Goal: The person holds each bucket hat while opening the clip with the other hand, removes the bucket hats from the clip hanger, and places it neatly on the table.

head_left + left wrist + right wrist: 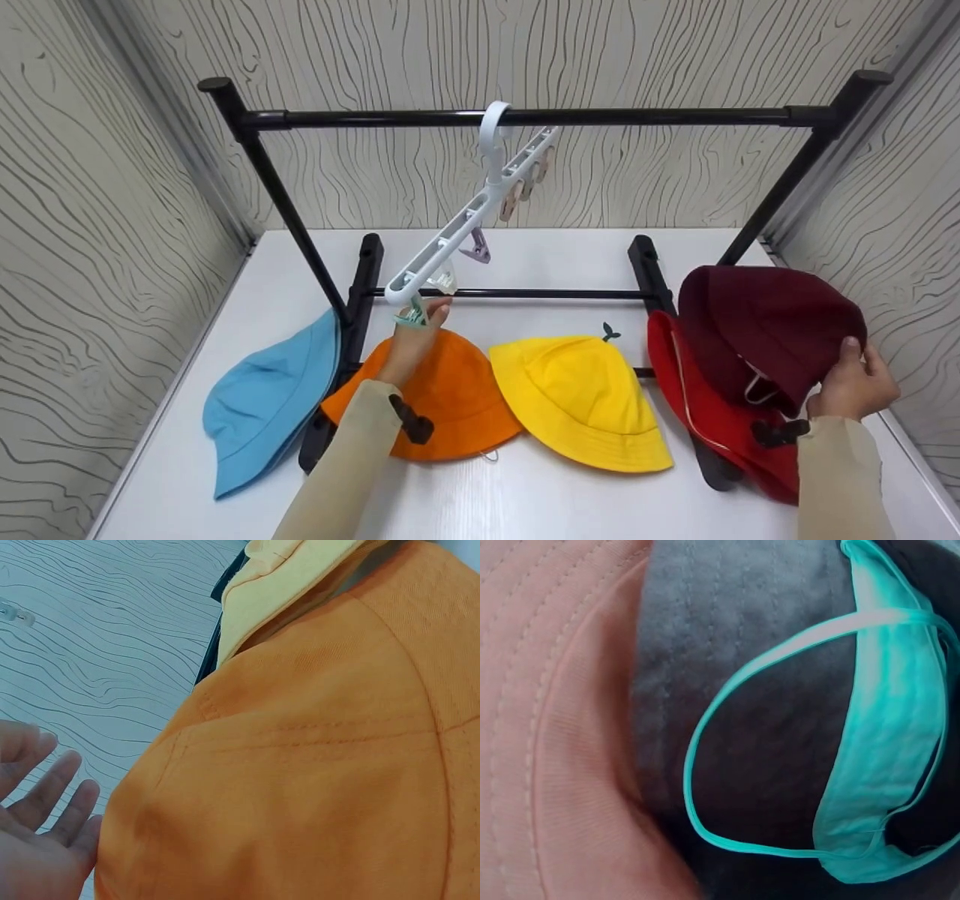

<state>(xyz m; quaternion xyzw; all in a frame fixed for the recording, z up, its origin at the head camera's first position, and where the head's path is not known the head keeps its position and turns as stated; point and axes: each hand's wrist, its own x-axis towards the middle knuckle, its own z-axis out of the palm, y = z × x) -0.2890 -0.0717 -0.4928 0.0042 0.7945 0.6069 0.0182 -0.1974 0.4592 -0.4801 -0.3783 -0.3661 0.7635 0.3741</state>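
In the head view my right hand (855, 382) pinches the edge of a maroon bucket hat (772, 322), thumb in front. That hat lies partly over a red hat (697, 397); the right wrist view shows its elastic cord (694, 772) close up, the hand hidden. My left hand (416, 345) is by a green clip (411, 315) at the near end of a white clip hanger (442, 247), above an orange hat (457, 397). The left wrist view shows the left hand's fingers (75, 814) spread, nothing held, beside the orange cloth.
The hanger hooks over the top bar (637, 117) of a black rack, running front to back. A yellow hat (585, 405) with a small leaf lies centre right. A light blue hat (270, 405) leans by the left foot. Patterned panels (375, 172) enclose the white table (525, 495).
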